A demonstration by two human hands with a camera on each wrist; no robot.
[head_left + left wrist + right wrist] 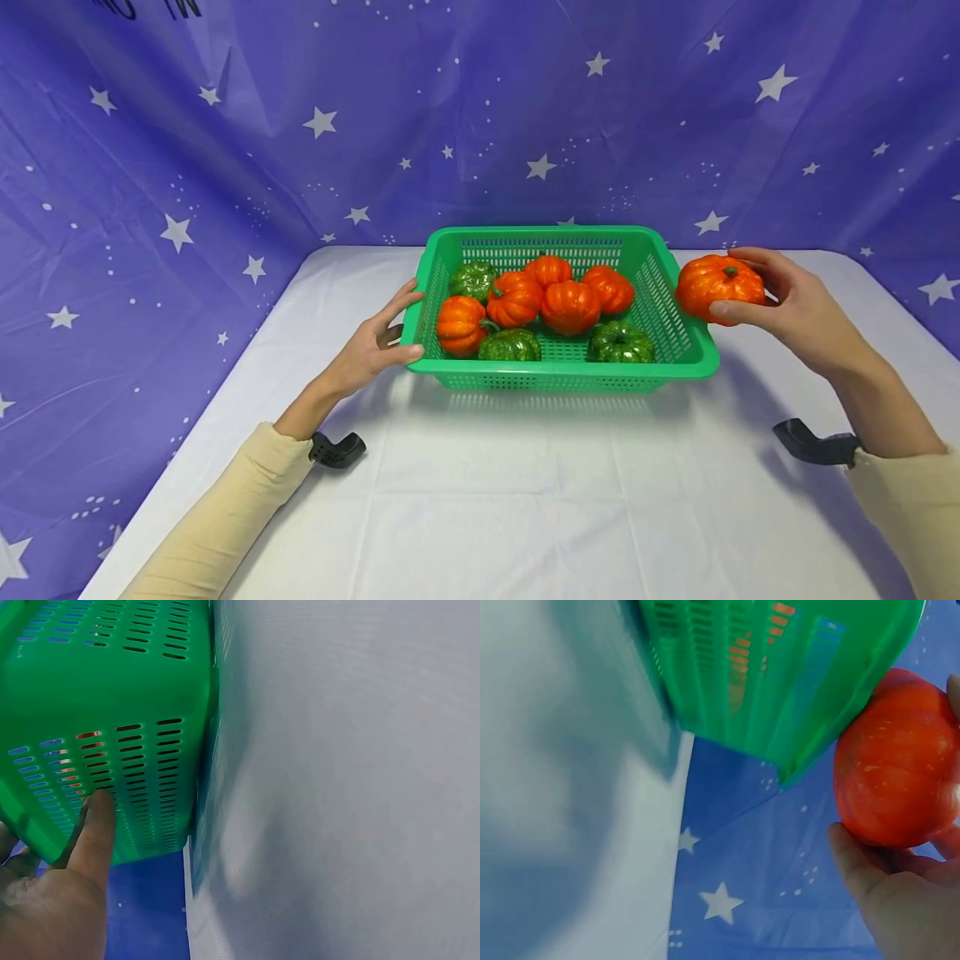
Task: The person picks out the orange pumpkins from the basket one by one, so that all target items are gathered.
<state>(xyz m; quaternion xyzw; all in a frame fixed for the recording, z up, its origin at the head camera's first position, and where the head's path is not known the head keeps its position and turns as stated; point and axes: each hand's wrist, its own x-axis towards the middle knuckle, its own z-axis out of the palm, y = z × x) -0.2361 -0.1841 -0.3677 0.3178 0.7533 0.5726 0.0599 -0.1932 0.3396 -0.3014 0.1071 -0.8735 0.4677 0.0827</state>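
A green plastic basket (562,369) stands on the table, holding several small orange pumpkins (570,307) and three green ones, among them a green pumpkin (621,342) at the front right. At the basket's left end, my left hand (367,346) grips the rim, thumb near the front corner; in the left wrist view a finger (96,836) lies against the slotted wall. My right hand (806,312) holds a larger, glossy orange pumpkin (720,287) just outside the right rim. Seen from the right wrist, this pumpkin (900,761) is beside the rim; part of the hand is cut off.
A white cloth covers the table (495,500). Behind and to the left hangs a purple backdrop (465,108) with white stars. Black curved mounts (337,450) stick out at both wrists, beside the beige sleeves (225,508).
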